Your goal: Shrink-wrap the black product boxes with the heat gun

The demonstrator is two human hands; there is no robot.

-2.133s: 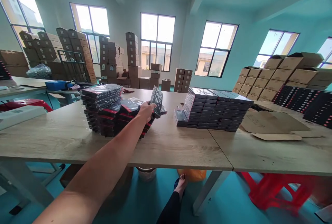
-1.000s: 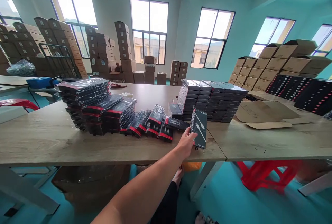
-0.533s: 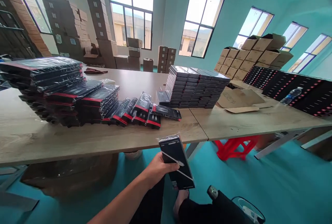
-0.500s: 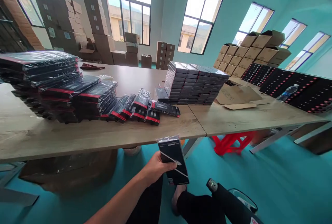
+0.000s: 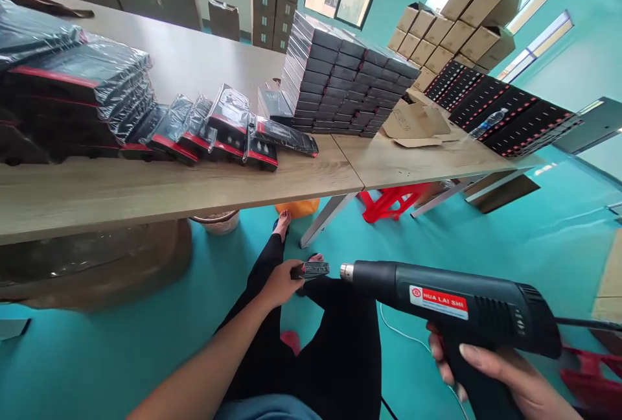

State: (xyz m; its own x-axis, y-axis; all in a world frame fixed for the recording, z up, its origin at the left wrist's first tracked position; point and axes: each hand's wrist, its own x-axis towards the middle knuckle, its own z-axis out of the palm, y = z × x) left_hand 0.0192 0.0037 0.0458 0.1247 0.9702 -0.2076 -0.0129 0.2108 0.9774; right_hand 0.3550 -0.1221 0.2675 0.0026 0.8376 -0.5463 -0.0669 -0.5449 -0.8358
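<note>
Left grip [image 5: 280,285]: wrapped box [image 5: 315,269] is pinched near the nozzle [image 5: 346,272].
Right grip [image 5: 522,374]: heat gun [image 5: 447,303] is clasped by its handle [image 5: 473,378].
Surface [image 5: 218,190]: dark boxes [image 5: 340,86] are stacked.

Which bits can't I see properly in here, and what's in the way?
In the head view:
Lower end of the heat gun handle: cut off by the bottom edge.
Tiny print on its red-and-white sticker: too small to read.
Broad faces of the film-wrapped box: turned away; the left hand also covers one end.
Far-left stack of wrapped boxes: cut off by the left edge.
Top of the red stool: hidden by the table.
</note>
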